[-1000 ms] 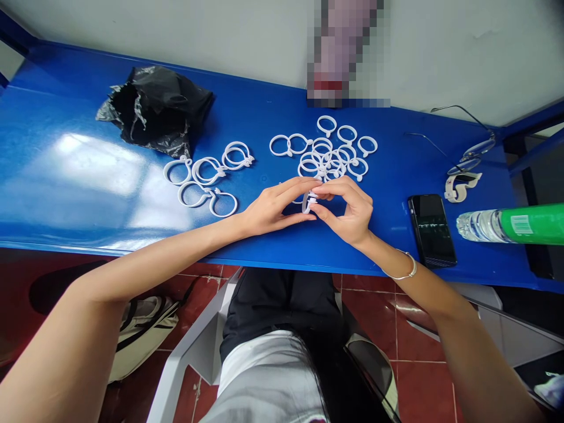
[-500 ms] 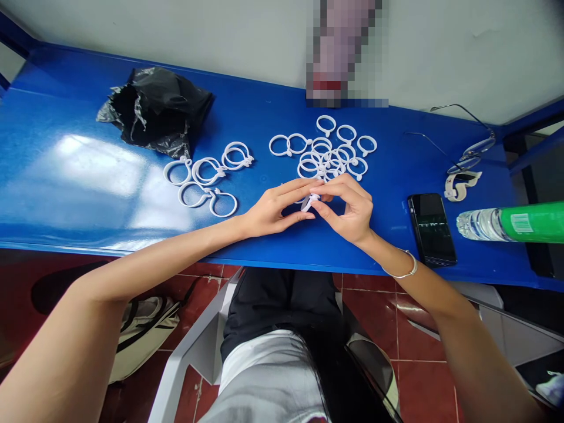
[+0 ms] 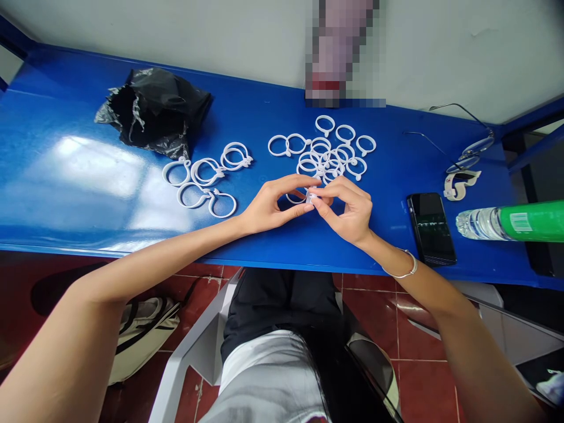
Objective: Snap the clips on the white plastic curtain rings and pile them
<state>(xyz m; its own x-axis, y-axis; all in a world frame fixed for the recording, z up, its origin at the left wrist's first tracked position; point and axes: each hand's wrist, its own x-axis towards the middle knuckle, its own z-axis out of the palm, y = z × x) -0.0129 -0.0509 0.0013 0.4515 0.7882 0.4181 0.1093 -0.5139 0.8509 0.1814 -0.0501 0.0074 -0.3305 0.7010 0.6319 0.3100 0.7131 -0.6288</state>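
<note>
A glossy blue tabletop (image 3: 66,217) runs across the view against a plain off-white wall (image 3: 176,29), with blue frame rails (image 3: 537,147) at its far corners. A bright patch of reflected light (image 3: 92,167) lies on its left part. Below its near edge are red floor tiles (image 3: 418,376) and a white plastic chair (image 3: 194,352)

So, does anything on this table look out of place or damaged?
Only the plastic bottle at the right: it lies on its side, not upright. No spill shows. The left hand and right hand pinch one white ring.
</note>
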